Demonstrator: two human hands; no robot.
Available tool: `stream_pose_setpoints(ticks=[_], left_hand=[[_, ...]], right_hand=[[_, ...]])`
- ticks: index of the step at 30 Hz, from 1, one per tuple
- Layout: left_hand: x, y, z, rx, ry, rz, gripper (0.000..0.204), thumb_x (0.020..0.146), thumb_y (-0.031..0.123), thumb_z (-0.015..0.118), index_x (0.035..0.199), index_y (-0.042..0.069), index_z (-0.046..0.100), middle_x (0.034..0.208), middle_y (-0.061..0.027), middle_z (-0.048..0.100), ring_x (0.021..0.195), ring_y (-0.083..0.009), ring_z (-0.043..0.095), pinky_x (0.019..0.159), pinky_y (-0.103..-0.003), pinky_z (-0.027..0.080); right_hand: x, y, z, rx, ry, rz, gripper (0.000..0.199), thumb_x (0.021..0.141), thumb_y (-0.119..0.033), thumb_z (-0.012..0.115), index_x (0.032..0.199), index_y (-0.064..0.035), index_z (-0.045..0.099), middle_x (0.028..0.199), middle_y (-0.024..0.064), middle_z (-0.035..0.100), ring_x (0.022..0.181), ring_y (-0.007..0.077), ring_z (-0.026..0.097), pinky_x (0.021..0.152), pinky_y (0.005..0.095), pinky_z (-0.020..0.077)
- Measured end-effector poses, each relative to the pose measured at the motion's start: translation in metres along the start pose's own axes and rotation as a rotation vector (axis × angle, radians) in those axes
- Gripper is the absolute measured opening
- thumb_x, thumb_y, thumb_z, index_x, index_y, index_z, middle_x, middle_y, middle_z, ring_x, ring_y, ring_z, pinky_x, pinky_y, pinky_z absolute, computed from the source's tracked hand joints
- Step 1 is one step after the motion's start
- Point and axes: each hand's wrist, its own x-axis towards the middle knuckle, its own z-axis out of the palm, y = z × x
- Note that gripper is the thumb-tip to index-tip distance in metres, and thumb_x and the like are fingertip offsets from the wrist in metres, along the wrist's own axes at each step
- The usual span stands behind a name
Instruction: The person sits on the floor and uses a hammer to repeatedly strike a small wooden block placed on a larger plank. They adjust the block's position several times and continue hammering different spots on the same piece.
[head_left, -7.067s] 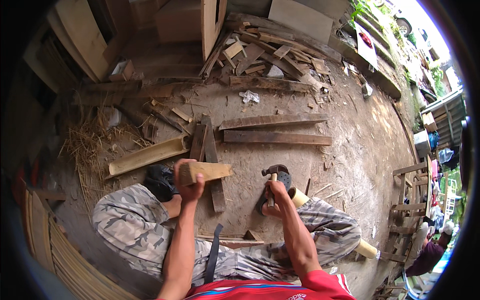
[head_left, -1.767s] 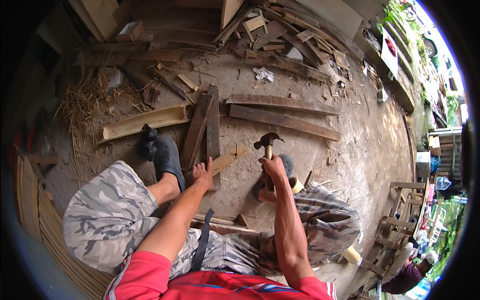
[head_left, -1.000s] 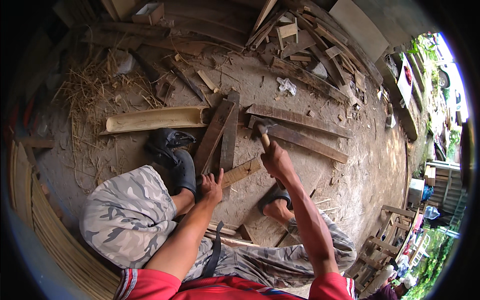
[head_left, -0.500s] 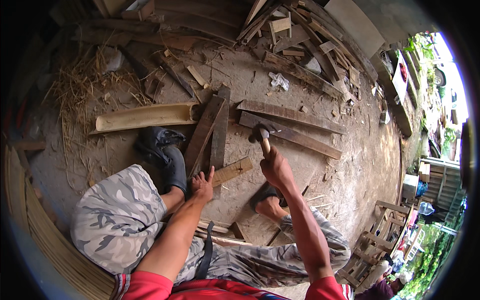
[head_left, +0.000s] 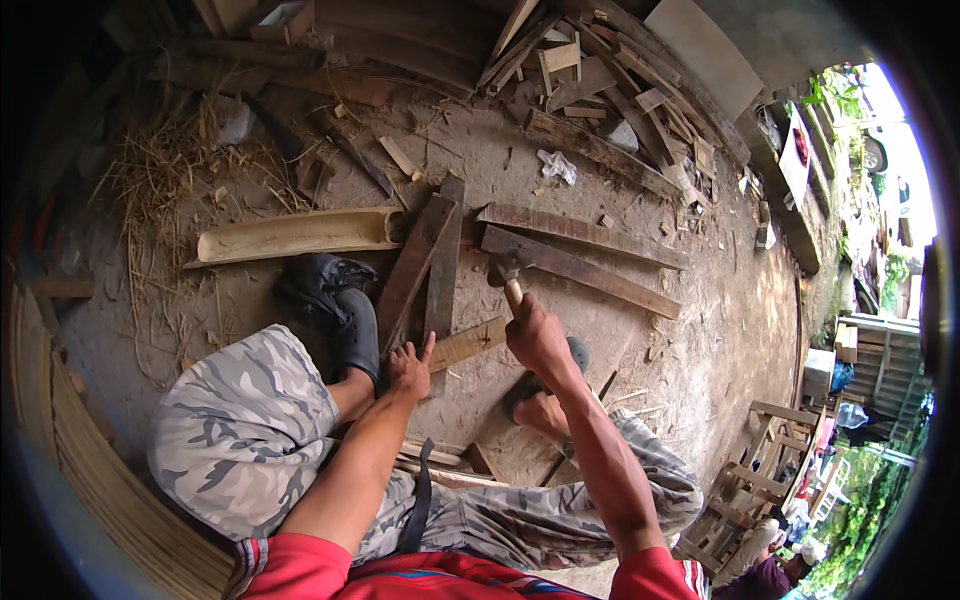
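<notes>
My right hand (head_left: 538,338) is closed round the pale handle of a hammer (head_left: 514,290). The hammer's dark head is raised over the ground near two long planks. A short light-brown board (head_left: 468,343) lies below it, slanting up to the right. At the board's left end, my left hand (head_left: 409,371) grips it with one finger stretched out and the others bent. Two dark planks, the left one (head_left: 412,262) and the right one (head_left: 443,275), meet at their far ends and spread toward my left hand. Whether a nail is there cannot be made out.
Two long planks (head_left: 590,270) lie beyond the hammer. A split bamboo-like trough (head_left: 300,236) lies at the left near dry straw (head_left: 165,160). Scrap wood (head_left: 610,95) is heaped at the back. My dark shoe (head_left: 356,335) stands by the planks; people sit at the lower right.
My right hand has shifted a little to the left with the hammer, and the hammer's head has tilted. My left hand stays on the short board.
</notes>
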Motion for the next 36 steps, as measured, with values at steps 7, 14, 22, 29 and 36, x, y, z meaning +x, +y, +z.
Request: stream_pose_setpoints(ticks=[7, 14, 22, 29, 36], left_hand=[[0.007, 0.002, 0.000, -0.011, -0.072, 0.018, 0.105, 0.089, 0.037, 0.064, 0.154, 0.024, -0.017, 0.149, -0.0235, 0.031, 0.126, -0.0386, 0.042, 0.105, -0.049, 0.030], [-0.001, 0.001, -0.011, -0.014, -0.086, -0.006, 0.104, 0.087, 0.027, 0.062, 0.154, 0.028, -0.017, 0.142, -0.0194, 0.037, 0.123, -0.0361, 0.043, 0.101, -0.047, 0.031], [0.002, 0.003, -0.007, -0.022, -0.059, 0.001, 0.106, 0.086, 0.027, 0.063, 0.154, 0.027, -0.018, 0.142, -0.0191, 0.037, 0.123, -0.0362, 0.043, 0.100, -0.048, 0.033], [-0.002, 0.000, -0.023, 0.010, -0.107, -0.007, 0.104, 0.091, 0.038, 0.061, 0.153, 0.023, -0.020, 0.145, -0.0200, 0.033, 0.126, -0.0386, 0.041, 0.103, -0.050, 0.033], [-0.007, 0.006, -0.029, 0.005, -0.141, -0.003, 0.104, 0.091, 0.039, 0.061, 0.153, 0.024, -0.020, 0.145, -0.0202, 0.033, 0.127, -0.0386, 0.041, 0.103, -0.051, 0.033]], right_hand=[[-0.025, 0.036, 0.045, 0.153, 0.128, -0.047, 0.037, 0.085, -0.010, 0.057, 0.118, -0.0019, 0.042, 0.080, 0.0336, 0.063, 0.077, 0.0535, 0.061, 0.066, 0.0595, 0.0483], [-0.008, 0.013, -0.008, 0.043, 0.083, 0.019, 0.027, 0.085, -0.012, 0.057, 0.108, -0.0025, 0.047, 0.082, 0.0341, 0.062, 0.081, 0.0536, 0.060, 0.068, 0.0589, 0.0467], [-0.042, 0.057, 0.065, 0.056, 0.088, -0.049, 0.024, 0.086, -0.011, 0.055, 0.107, -0.0020, 0.048, 0.082, 0.0323, 0.063, 0.078, 0.0518, 0.062, 0.069, 0.0566, 0.0496], [-0.030, 0.018, 0.008, 0.082, 0.194, -0.074, 0.022, 0.086, -0.011, 0.057, 0.101, -0.0032, 0.043, 0.075, 0.0334, 0.061, 0.072, 0.0538, 0.059, 0.061, 0.0585, 0.0466], [-0.052, 0.056, 0.073, 0.055, 0.230, -0.173, 0.031, 0.084, -0.011, 0.059, 0.109, 0.0018, 0.046, 0.078, 0.0320, 0.063, 0.070, 0.0510, 0.062, 0.061, 0.0570, 0.0500]])
